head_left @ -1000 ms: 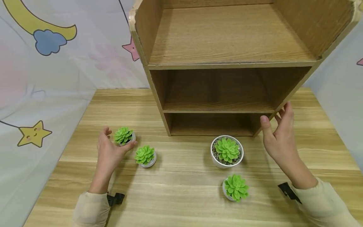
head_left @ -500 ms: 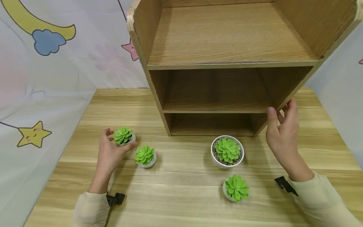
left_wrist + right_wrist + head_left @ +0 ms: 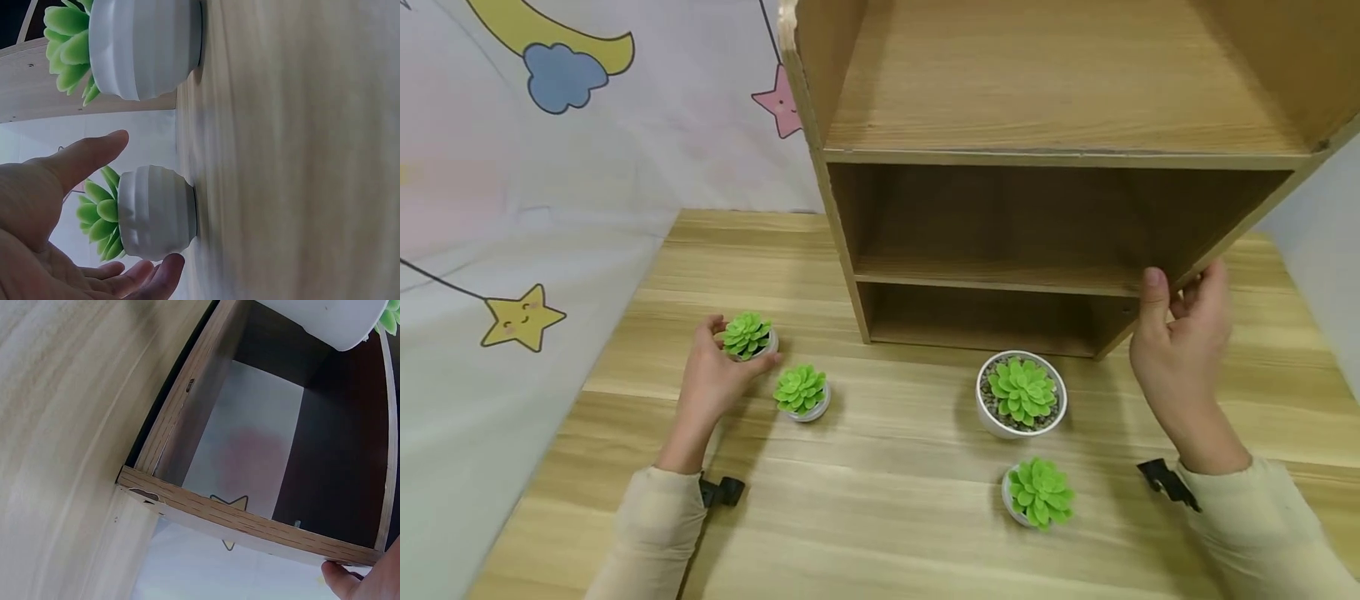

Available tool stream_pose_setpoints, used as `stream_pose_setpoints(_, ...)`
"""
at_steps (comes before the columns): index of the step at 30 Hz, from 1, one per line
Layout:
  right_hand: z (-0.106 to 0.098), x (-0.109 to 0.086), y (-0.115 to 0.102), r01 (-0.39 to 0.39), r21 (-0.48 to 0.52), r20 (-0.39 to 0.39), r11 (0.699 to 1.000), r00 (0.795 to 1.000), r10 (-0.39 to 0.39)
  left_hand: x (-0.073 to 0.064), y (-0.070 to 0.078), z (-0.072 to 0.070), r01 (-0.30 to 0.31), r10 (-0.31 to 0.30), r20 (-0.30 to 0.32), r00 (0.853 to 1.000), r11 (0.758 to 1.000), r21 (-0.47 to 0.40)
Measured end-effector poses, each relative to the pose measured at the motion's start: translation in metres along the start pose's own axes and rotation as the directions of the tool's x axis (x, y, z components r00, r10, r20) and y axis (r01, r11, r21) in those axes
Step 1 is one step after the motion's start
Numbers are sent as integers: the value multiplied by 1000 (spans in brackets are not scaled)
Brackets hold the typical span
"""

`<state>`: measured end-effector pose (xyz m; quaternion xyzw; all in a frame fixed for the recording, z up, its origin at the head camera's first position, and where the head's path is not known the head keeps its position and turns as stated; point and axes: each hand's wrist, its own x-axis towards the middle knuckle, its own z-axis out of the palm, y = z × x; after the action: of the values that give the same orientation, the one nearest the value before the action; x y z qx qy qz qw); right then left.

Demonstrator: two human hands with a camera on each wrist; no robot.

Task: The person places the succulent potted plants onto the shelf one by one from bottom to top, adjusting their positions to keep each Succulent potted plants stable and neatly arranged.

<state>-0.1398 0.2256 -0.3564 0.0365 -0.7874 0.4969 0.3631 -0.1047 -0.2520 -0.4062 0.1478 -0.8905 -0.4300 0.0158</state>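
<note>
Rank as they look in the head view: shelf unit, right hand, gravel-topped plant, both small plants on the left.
Shelf unit
Right hand
Gravel-topped plant
Last: outer small plant and inner small plant, too alike to rank; the left hand partly covers the outer.

The person is holding both arms extended forward, pale sleeves ending near the wrists. The left hand is angling inward, its thumb standing out straight and well apart from the other fingers, which are bending gently. The right hand is standing raised at the wrist, its thumb pointing upward; its fingers are bending slightly, their tips partly hidden.
</note>
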Motion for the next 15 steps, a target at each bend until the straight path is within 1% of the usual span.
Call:
stream_pose_setpoints(6,-1,4,6,39,-30,-30,999,999,-39,3,5,-2,9,-11,34,999,999,38)
stream_pose_setpoints(12,0,3,8,68,-41,-18,997,997,-69,3,2,-5,28,-32,55,998,998,64)
stream_pose_setpoints(15,-2,5,8,78,-42,-18,996,997,-78,6,1,-3,24,-27,64,998,998,51)
